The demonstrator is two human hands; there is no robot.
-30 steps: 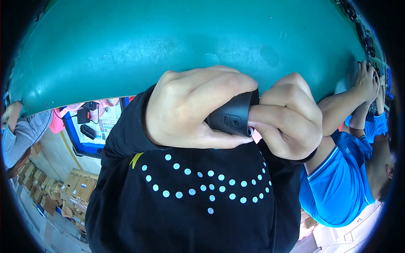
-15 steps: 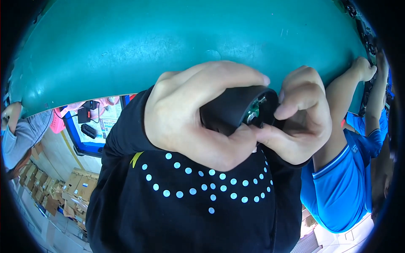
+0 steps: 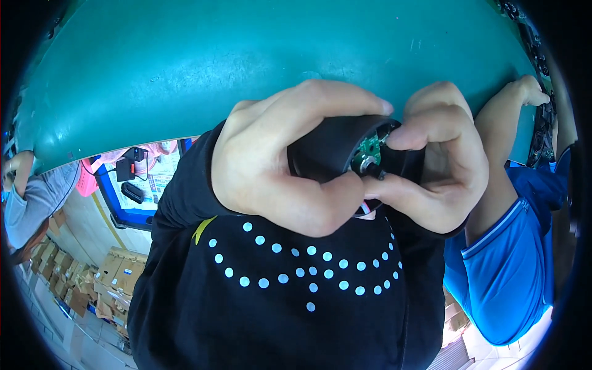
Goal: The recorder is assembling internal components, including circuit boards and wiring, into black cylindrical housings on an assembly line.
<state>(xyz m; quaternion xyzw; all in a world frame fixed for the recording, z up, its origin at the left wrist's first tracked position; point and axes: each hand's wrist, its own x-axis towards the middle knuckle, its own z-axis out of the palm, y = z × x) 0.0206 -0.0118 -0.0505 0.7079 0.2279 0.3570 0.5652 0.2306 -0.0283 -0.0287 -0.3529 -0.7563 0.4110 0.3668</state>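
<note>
My left hand (image 3: pixel 277 160) is wrapped around a rounded black plastic housing (image 3: pixel 324 148) in front of my chest. The housing's open end faces right and shows a green circuit board (image 3: pixel 369 148) inside. A short dark shaft on a metal base (image 3: pixel 370 166) stands out from the board. My right hand (image 3: pixel 447 154) is closed at that open end, its curled index finger by the upper rim and its thumb by the lower rim. Dark parts between these fingers are hard to make out. A bit of pale and reddish wire shows below the housing.
A green tabletop (image 3: pixel 246 55) spans the far side. At right sits a person in a blue shirt (image 3: pixel 499 277), forearm on the table; another person's arm (image 3: pixel 24 172) is at left. A blue-rimmed tray (image 3: pixel 114 206) holds black devices. Cardboard boxes (image 3: pixel 117 271) lie lower left.
Both hands have risen slightly with the housing. Its open end has turned more into view, showing more of the circuit board and shaft. The right index finger has shifted up along the rim.
</note>
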